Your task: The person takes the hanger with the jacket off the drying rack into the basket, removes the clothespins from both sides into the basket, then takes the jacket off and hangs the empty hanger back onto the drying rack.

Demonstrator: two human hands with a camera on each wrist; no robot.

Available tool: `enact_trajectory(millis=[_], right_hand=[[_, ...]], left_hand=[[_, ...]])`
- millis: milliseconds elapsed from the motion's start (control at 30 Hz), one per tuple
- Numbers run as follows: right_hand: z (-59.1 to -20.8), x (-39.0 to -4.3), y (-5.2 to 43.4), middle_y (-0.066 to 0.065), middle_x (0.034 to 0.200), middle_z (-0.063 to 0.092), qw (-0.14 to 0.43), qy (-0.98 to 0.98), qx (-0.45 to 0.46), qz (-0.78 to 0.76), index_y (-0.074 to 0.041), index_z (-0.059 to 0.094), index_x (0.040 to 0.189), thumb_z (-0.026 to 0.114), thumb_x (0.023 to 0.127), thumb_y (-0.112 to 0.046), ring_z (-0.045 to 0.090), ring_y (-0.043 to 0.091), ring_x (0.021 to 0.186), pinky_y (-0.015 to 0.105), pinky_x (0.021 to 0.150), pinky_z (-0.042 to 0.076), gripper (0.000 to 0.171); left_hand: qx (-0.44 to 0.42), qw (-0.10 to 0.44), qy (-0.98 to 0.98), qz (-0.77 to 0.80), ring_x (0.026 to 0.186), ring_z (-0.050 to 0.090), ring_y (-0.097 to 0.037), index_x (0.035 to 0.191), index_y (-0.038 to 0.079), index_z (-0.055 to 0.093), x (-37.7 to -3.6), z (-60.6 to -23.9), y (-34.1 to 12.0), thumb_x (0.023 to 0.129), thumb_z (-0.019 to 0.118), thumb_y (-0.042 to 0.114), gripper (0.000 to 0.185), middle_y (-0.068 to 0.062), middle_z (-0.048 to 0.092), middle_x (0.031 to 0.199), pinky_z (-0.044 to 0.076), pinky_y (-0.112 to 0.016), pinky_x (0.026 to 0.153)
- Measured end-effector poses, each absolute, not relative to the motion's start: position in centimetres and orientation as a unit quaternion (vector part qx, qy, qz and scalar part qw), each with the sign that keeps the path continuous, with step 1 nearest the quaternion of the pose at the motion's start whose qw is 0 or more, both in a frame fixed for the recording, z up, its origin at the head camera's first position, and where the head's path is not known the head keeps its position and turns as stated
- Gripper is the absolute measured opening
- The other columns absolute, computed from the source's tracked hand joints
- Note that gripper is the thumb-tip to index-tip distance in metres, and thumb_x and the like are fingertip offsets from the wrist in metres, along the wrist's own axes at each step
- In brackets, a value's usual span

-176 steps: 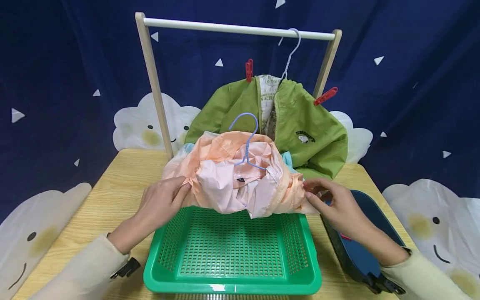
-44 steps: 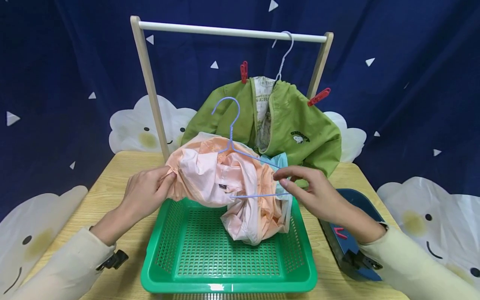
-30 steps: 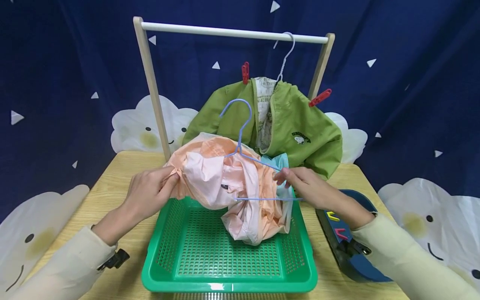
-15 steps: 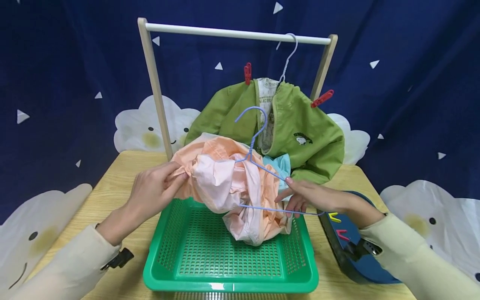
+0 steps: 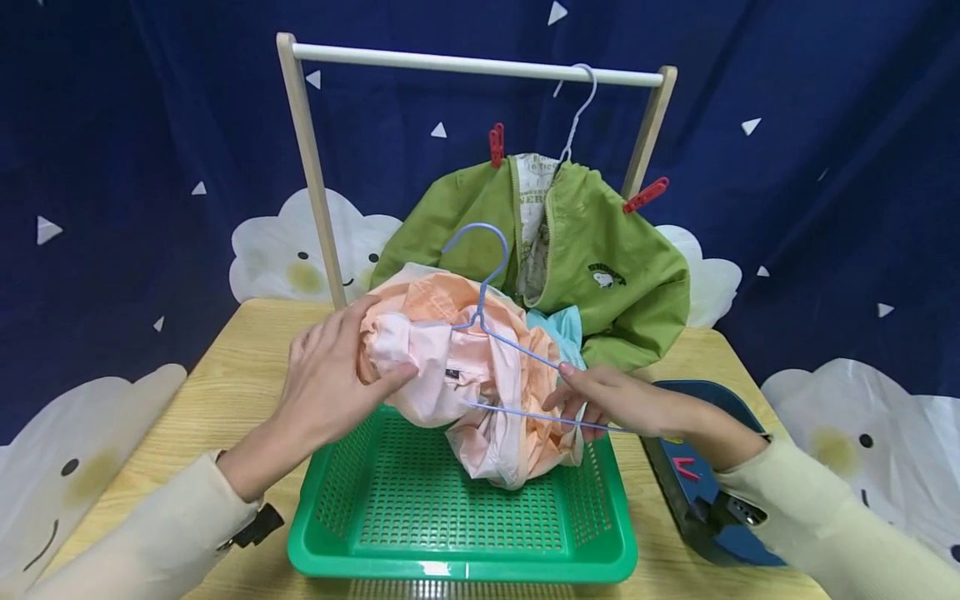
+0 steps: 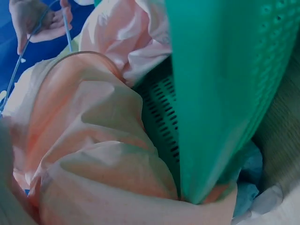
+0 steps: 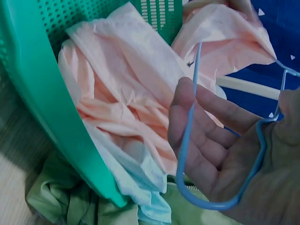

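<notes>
A crumpled peach garment [image 5: 465, 367] hangs over the far edge of a green perforated basket [image 5: 465, 567], partly threaded on a blue wire hanger [image 5: 517, 347]. My left hand [image 5: 330, 375] grips the bundle's left side, thumb in front and fingers spread behind it. My right hand [image 5: 600, 400] pinches the hanger's right end, just right of the cloth. In the right wrist view the hanger wire [image 7: 186, 140] crosses the fingers of that hand [image 7: 211, 140], beside the garment [image 7: 126, 93] and the basket wall [image 7: 42, 93]. The left wrist view is filled by the garment [image 6: 93, 140] and the basket [image 6: 220, 93].
Behind stands a wooden rack [image 5: 472, 65] with a green jacket [image 5: 600, 250] on a white hanger, pinned by red clips [image 5: 497, 143]. A light blue cloth [image 5: 558, 325] lies behind the garment. A dark blue tray [image 5: 705, 500] with clips sits at the right on the wooden table [image 5: 240, 358].
My left hand has shifted from pinching the garment's left edge to gripping the bundle further right. The hanger's hook has swung left. My right hand still holds the hanger's end.
</notes>
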State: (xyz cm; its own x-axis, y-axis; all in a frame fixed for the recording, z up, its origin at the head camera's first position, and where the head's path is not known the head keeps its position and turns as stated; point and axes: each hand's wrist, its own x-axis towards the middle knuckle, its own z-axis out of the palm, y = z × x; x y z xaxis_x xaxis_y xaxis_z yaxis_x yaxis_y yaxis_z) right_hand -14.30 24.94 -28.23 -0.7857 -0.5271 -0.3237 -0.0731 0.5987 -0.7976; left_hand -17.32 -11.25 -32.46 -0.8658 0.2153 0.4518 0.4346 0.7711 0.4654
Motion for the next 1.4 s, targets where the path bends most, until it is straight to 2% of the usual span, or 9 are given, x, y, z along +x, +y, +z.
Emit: enact_trajectory(millis=[133, 267, 400, 567, 767, 1033, 1133, 1233, 1400], right_hand=[[-28.2, -14.1, 24.7, 0.012, 0.098, 0.071, 0.262, 0.857, -0.178, -0.407, 0.01, 0.066, 0.123, 0.02, 0.112, -0.043, 0.065, 0.017, 0.071, 0.033, 0.065, 0.055, 0.071], [-28.2, -14.2, 24.9, 0.013, 0.097, 0.073, 0.244, 0.86, -0.178, -0.412, 0.011, 0.068, 0.117, 0.02, 0.112, -0.043, 0.066, 0.016, 0.069, 0.032, 0.065, 0.056, 0.073], [-28.2, -14.1, 25.5, 0.014, 0.096, 0.073, 0.239, 0.851, -0.179, -0.432, 0.013, 0.068, 0.115, 0.02, 0.112, -0.044, 0.067, 0.014, 0.067, 0.031, 0.064, 0.056, 0.075], [-28.2, -14.1, 26.8, 0.015, 0.095, 0.071, 0.25, 0.84, -0.169, -0.45, 0.014, 0.065, 0.119, 0.02, 0.111, -0.046, 0.068, 0.015, 0.069, 0.032, 0.065, 0.056, 0.075], [-27.9, -14.1, 29.1, 0.01, 0.095, 0.073, 0.252, 0.847, -0.169, -0.436, 0.013, 0.064, 0.12, 0.015, 0.112, -0.044, 0.068, 0.015, 0.071, 0.033, 0.066, 0.057, 0.076], [-27.4, -14.1, 32.1, -0.006, 0.094, 0.076, 0.252, 0.854, -0.168, -0.423, 0.011, 0.065, 0.12, 0.007, 0.111, -0.044, 0.07, 0.013, 0.074, 0.034, 0.07, 0.058, 0.081], [-27.0, -14.1, 32.8, -0.006, 0.096, 0.076, 0.247, 0.858, -0.153, -0.423, 0.013, 0.063, 0.124, 0.004, 0.111, -0.046, 0.072, 0.013, 0.077, 0.033, 0.073, 0.058, 0.084], [-26.6, -14.1, 33.2, -0.007, 0.098, 0.076, 0.244, 0.858, -0.141, -0.43, 0.013, 0.061, 0.126, 0.003, 0.11, -0.048, 0.072, 0.013, 0.079, 0.032, 0.074, 0.058, 0.086], [-26.0, -14.3, 33.4, -0.006, 0.099, 0.077, 0.225, 0.845, -0.166, -0.456, 0.006, 0.066, 0.123, 0.002, 0.11, -0.047, 0.073, 0.015, 0.08, 0.031, 0.075, 0.059, 0.085]], left_hand=[[-0.147, 0.203, -0.919, -0.305, 0.139, 0.035, -0.039, 0.152, 0.021, 0.038, -17.9, -32.6, -11.3, 0.083, 0.077, 0.05, 0.085, -0.019, 0.044, 0.146, 0.016, -0.072, 0.111], [-0.141, 0.203, -0.909, -0.336, 0.144, 0.029, -0.044, 0.151, 0.024, 0.039, -18.3, -32.7, -12.1, 0.089, 0.073, 0.029, 0.071, -0.025, 0.033, 0.153, 0.022, -0.076, 0.108], [-0.142, 0.197, -0.906, -0.348, 0.135, 0.044, -0.052, 0.149, 0.023, 0.045, -18.2, -32.6, -12.6, 0.094, 0.058, 0.01, 0.058, -0.026, 0.032, 0.157, 0.043, -0.072, 0.094], [-0.143, 0.201, -0.885, -0.394, 0.129, 0.054, -0.045, 0.136, 0.012, 0.057, -18.4, -32.6, -12.9, 0.094, 0.045, -0.006, 0.047, -0.019, 0.047, 0.15, 0.046, -0.067, 0.095], [-0.109, 0.196, -0.862, -0.454, 0.104, 0.06, -0.032, 0.125, 0.003, 0.064, -18.8, -32.3, -13.8, 0.093, 0.039, -0.01, 0.043, -0.021, 0.067, 0.125, 0.044, -0.044, 0.087], [-0.004, 0.144, -0.817, -0.559, 0.095, 0.054, -0.013, 0.132, -0.004, 0.06, -19.9, -30.8, -15.2, 0.094, 0.032, -0.009, 0.047, -0.017, 0.063, 0.118, 0.043, -0.013, 0.077], [0.015, 0.092, -0.749, -0.656, 0.094, 0.055, -0.006, 0.138, -0.001, 0.051, -20.3, -30.0, -15.1, 0.095, 0.03, -0.009, 0.049, -0.005, 0.056, 0.118, 0.049, -0.011, 0.075], [0.024, 0.037, -0.691, -0.721, 0.093, 0.056, -0.003, 0.132, 0.012, 0.051, -20.1, -29.2, -14.3, 0.095, 0.031, -0.009, 0.047, 0.005, 0.05, 0.117, 0.051, -0.013, 0.074], [0.016, -0.038, -0.675, -0.737, 0.089, 0.058, -0.002, 0.137, 0.022, 0.046, -18.7, -28.7, -12.2, 0.098, 0.033, -0.006, 0.05, 0.005, 0.047, 0.123, 0.052, -0.016, 0.074]])
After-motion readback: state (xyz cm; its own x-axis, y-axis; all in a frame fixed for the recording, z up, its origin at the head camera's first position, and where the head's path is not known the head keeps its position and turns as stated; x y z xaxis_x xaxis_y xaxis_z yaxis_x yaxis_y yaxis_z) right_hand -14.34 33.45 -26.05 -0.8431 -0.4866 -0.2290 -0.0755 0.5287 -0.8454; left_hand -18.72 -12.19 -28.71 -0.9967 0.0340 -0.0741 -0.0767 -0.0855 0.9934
